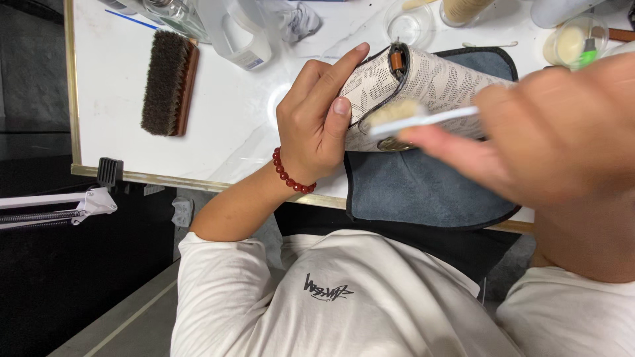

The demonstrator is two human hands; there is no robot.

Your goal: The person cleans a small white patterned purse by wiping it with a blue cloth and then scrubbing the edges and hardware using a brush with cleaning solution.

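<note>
My left hand (pixel 316 116), with a red bead bracelet on the wrist, grips the left end of a cream patterned handbag (pixel 433 82) that stands on edge over a grey-blue mat (pixel 423 195). My right hand (pixel 549 132), blurred and close to the camera, holds a small white brush (pixel 413 116) whose pale bristles touch the bag's side near my left thumb. The bag has a brown tab at its top corner.
A dark-bristled wooden brush (pixel 169 82) lies on the white marble table (pixel 225 132) at the left. Clear bottles, a crumpled cloth, small round containers and a jar line the far edge. A white lamp arm (pixel 59 206) sticks out below the table's left corner.
</note>
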